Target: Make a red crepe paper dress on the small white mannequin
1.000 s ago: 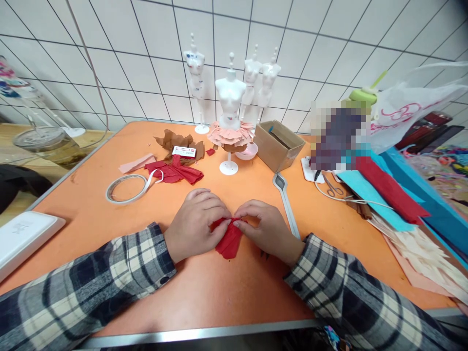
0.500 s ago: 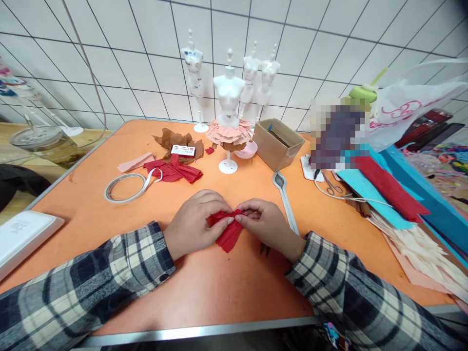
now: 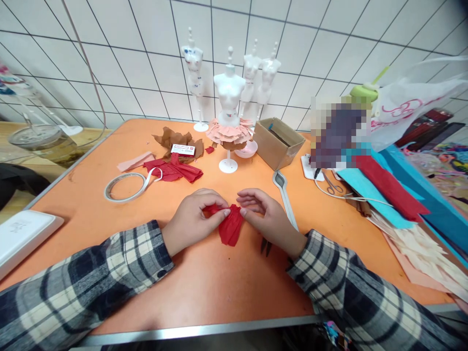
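Observation:
A small gathered piece of red crepe paper [image 3: 231, 228] is in front of me over the orange table, its pleats fanning downward. My left hand [image 3: 193, 219] pinches its upper left edge between thumb and forefinger. My right hand [image 3: 274, 222] is at the paper's upper right corner. Its thumb tip touches or nearly touches the edge, while the fingers are apart from the thumb. Partly under that hand, dark pointed tips [image 3: 266, 247] of a tool stick out. Beyond the paper stands a white mini mannequin [image 3: 229, 92] wearing a pink ruffled paper skirt [image 3: 226, 134].
Left of centre lie red crepe paper scraps [image 3: 171, 170], brown paper [image 3: 164, 141] and a tape roll [image 3: 107, 187]. A cardboard box [image 3: 276, 151] stands behind a grey long-handled tool [image 3: 287, 207]. Scissors [image 3: 333, 185] and coloured paper sheets [image 3: 393, 192] are at the right.
My right hand's thumb and fingers have parted, loosening its pinch on the red crepe paper. The paper has turned slightly and its pleats show more. My left hand keeps its pinch.

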Demonstrator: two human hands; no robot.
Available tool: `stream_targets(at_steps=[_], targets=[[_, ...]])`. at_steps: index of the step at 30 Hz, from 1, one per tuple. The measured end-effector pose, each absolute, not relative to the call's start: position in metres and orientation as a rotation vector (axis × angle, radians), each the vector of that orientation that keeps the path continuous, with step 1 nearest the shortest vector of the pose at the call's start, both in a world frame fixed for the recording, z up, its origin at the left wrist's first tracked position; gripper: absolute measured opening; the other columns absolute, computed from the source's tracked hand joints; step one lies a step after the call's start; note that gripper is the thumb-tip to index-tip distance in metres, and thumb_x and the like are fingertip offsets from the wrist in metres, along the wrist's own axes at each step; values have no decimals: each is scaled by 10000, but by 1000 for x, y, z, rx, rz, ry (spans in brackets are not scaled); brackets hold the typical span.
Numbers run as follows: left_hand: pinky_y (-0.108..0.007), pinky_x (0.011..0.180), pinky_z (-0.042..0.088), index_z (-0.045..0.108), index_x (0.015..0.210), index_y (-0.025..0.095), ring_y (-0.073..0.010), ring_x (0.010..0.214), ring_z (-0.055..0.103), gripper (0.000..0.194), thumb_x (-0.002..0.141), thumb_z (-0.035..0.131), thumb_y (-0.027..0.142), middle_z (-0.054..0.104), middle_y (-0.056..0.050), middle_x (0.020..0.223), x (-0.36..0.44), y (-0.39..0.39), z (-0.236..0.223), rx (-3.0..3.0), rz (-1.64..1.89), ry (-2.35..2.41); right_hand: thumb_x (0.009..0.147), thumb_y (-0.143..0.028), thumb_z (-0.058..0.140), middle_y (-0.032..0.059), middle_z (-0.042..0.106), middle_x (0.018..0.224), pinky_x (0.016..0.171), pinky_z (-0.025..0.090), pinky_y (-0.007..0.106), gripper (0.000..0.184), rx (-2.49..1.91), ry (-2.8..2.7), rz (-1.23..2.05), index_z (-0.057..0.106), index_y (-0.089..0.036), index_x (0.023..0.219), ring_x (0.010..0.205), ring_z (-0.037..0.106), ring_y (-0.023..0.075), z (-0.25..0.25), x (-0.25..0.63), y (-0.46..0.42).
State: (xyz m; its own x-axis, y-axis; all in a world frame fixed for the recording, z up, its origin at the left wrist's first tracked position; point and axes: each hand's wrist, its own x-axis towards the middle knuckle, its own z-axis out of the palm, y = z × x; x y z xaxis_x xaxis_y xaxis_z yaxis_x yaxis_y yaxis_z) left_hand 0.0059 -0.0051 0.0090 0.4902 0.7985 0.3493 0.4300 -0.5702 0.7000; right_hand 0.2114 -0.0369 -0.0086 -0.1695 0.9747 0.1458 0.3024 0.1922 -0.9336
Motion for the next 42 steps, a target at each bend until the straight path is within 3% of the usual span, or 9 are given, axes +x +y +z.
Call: stream_targets(at_steps=[3, 10, 17, 21, 27, 30, 33, 38, 42], targets=[[-326, 783, 533, 728, 851, 189, -187, 808, 678, 108, 846, 626, 225, 748, -53, 855, 6, -5, 6, 2199, 882, 971, 841, -244, 657, 66, 713, 1160, 960, 504, 392, 284, -1173, -1811, 805, 640, -224, 1124, 1070, 658, 207, -4, 212, -39], [-326, 798, 555, 742, 901, 202, -185, 833, 693, 139, 855, 611, 205, 760, -57, 902, 7, -8, 2, 2179, 823, 923, 816, -166, 651, 1, 722, 839, 766, 502, 316, 65, -1263, -1878, 644, 644, -225, 840, 813, 663, 172, -1, 208, -40], [-321, 802, 575, 764, 904, 206, -198, 843, 727, 143, 840, 667, 289, 785, -49, 927, 8, -7, -2, 1999, 757, 1036, 791, -141, 624, -7, 693, 827, 734, 488, 294, 101, -1242, -1873, 631, 597, -229, 835, 788, 643, 160, 1, 207, -41], [-341, 811, 583, 733, 1093, 196, -200, 811, 731, 305, 823, 693, 333, 784, -36, 895, 8, -5, 0, 1941, 758, 1077, 792, -142, 629, -4, 695, 838, 749, 499, 295, 110, -1204, -1854, 636, 598, -227, 855, 798, 650, 159, 1, 207, -42], [-356, 879, 558, 774, 871, 209, -207, 931, 687, 123, 826, 690, 285, 728, -71, 976, 8, -5, 3, 2065, 931, 1012, 840, -180, 635, 10, 712, 903, 793, 524, 305, 101, -1167, -1811, 703, 628, -231, 927, 845, 663, 161, 1, 207, -42], [-378, 934, 539, 782, 895, 218, -225, 1022, 660, 138, 826, 686, 288, 697, -86, 1058, 8, -6, 3, 2092, 984, 1056, 829, -163, 633, 8, 711, 905, 791, 534, 301, 122, -1161, -1791, 703, 628, -229, 931, 842, 662, 155, 0, 208, -43], [-362, 893, 548, 740, 1078, 213, -194, 876, 693, 261, 837, 680, 292, 737, -48, 928, 7, -5, 3, 2042, 931, 1110, 819, -159, 635, 10, 710, 915, 795, 538, 309, 156, -1156, -1792, 700, 623, -231, 957, 847, 668, 158, -1, 207, -43], [-312, 781, 545, 764, 834, 199, -183, 801, 695, 129, 842, 670, 287, 754, -45, 855, 7, -6, 6, 2101, 918, 1020, 807, -142, 625, 12, 706, 927, 803, 539, 315, 203, -1165, -1778, 714, 619, -238, 986, 851, 673, 159, -3, 207, -44], [-327, 779, 537, 765, 824, 203, -191, 795, 693, 133, 847, 665, 289, 759, -47, 834, 9, -8, 8, 2115, 936, 1014, 807, -140, 623, 8, 701, 918, 797, 538, 308, 194, -1150, -1769, 719, 616, -235, 976, 844, 668, 153, -2, 206, -43]])
